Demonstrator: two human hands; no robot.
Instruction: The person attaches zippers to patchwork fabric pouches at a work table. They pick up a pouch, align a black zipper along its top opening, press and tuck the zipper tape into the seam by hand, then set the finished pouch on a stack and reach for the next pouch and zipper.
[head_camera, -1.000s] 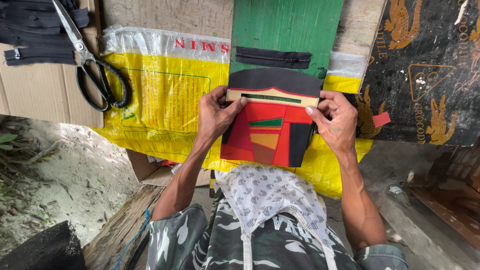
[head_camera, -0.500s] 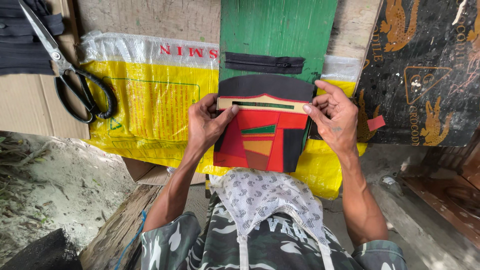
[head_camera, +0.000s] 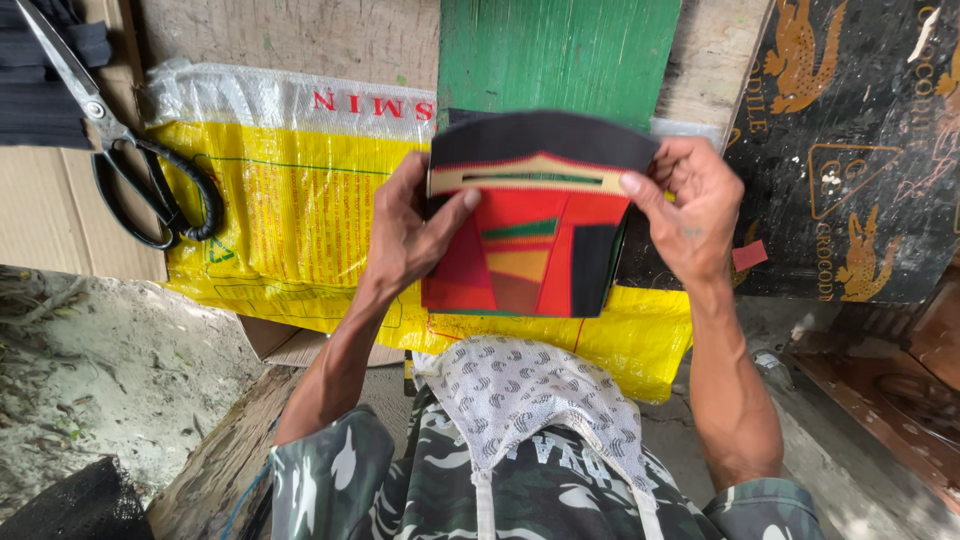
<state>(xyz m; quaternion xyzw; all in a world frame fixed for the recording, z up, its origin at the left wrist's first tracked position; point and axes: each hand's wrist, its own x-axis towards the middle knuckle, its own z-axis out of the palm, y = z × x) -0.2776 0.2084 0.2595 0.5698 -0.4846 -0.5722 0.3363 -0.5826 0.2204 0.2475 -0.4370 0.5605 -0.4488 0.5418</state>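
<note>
nearest the camera is the person's camouflage-patterned shirt, with a white mesh cloth with grey marks lying over the chest. both bare forearms reach up from it to the work.

the left hand grips the left edge of a patchwork fabric piece of red, orange, black and green panels with a cream band near its top; its thumb lies across the front of the red panel just under the cream band, and the other fingers are curled behind the cloth, out of sight. the right hand pinches the right end of the cream band, thumb on the front and the remaining fingers folded behind the edge. the fabric piece is held up off the surface between the two hands, roughly upright and facing the camera, its black top edge arched.

under and behind it lies a yellow and clear woven plastic sack with red lettering, spread flat; its lower edge hangs over the near side of the bench. to the left, on the sack's edge and a sheet of brown cardboard, rest large metal scissors with black handles, blades closed and pointing up-left. a stack of black zippers sits at the far left corner, touching the blades.

farther off, a green-painted wooden board stands behind the fabric piece, and a black printed sheet with gold crocodile figures lies to the right.
</note>
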